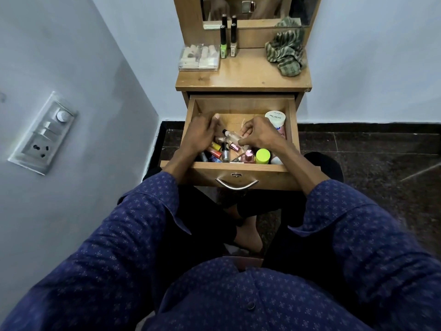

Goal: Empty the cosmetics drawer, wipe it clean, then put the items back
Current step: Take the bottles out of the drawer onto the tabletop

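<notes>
Emptying is only started: the open wooden drawer [241, 105] holds most bottles. Left hand [199, 134] curls among them; right hand [261, 134] pinches a clear bottle [232, 137]. Wiping and refilling remain.

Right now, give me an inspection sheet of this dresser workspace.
Surface: wooden dresser top, mirror behind.
Job's things: drawer pulled open, many small bottles inside; white jar at back right.
Clutter: clear box, two tall bottles, green cloth on top.
Hands: left hand and right hand both in the drawer; holds unclear.
Cables: nothing seen.
Surroundings: wall switchboard at left, dark floor.
</notes>
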